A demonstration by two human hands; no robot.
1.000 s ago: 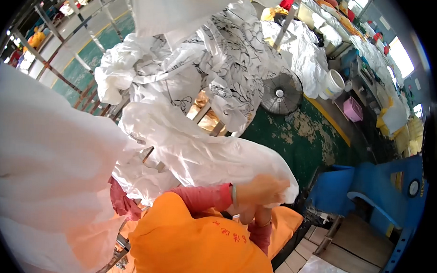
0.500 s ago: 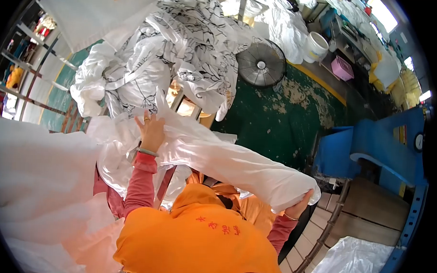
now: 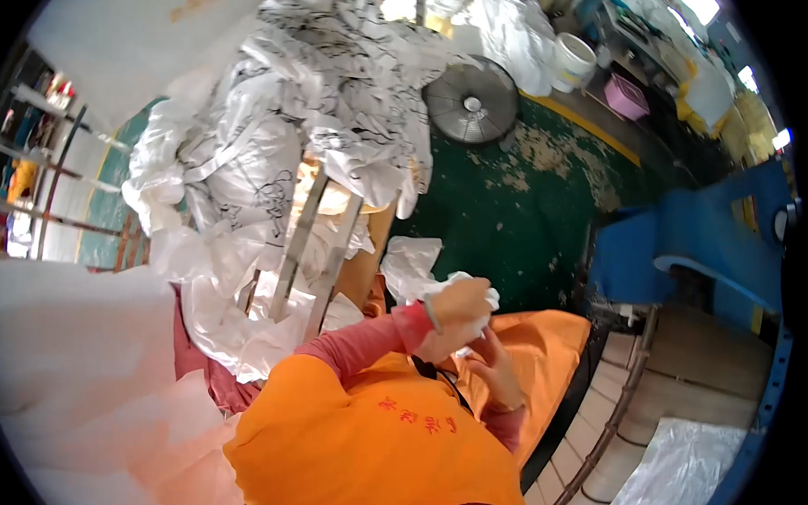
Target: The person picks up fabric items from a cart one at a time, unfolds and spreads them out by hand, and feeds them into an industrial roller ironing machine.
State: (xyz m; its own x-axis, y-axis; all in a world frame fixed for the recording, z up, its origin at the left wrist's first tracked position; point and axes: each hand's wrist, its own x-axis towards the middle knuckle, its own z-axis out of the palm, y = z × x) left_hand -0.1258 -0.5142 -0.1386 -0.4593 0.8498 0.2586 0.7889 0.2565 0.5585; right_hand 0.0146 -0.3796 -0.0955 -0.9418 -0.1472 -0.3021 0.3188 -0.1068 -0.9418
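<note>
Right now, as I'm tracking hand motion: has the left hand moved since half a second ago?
Yes, rightward: against the black fan, the left hand was well to its left and now appears almost directly below it in view.

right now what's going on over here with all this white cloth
A person in an orange garment has both hands together in front of them. The left hand grips a bunched white cloth; the right hand is close against it, though its hold is hard to make out. Orange fabric spreads beside the right hand. Ahead to the left lies a heap of black-patterned white fabric, and a blue machine stands to the right.
</note>
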